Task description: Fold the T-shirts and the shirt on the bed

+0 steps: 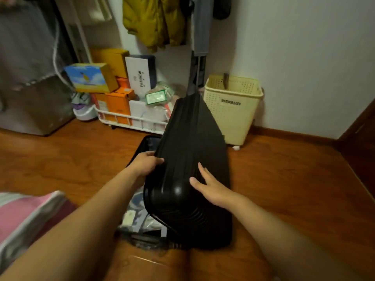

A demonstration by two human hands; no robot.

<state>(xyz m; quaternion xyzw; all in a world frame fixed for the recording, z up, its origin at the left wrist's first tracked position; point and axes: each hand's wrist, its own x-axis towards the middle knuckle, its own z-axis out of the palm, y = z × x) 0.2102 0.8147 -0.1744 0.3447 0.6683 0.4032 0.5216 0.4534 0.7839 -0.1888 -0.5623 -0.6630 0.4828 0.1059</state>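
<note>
Your left hand [147, 162] grips the black suitcase lid's [188, 159] edge; your right hand [211, 186] lies flat, fingers straight, on its ribbed shell beside it.

The suitcase lid [190, 151] looks like hard black plastic, ribbed in long grooves, with a glossy rounded corner that catches a spot of light. The floor [284, 179] is reddish-brown wood, smooth and polished, with a faint sheen. The laundry basket [231, 110] is cream plastic, matt and perforated with small holes. The boxes [113, 92] appear to be printed cardboard, some slightly shiny. The rack [129, 118] holding them has white-coated rails. The hanging jacket [152, 21] is mustard quilted cloth, puffy and matt. The wall [304, 47] is flat, matt white.
</note>
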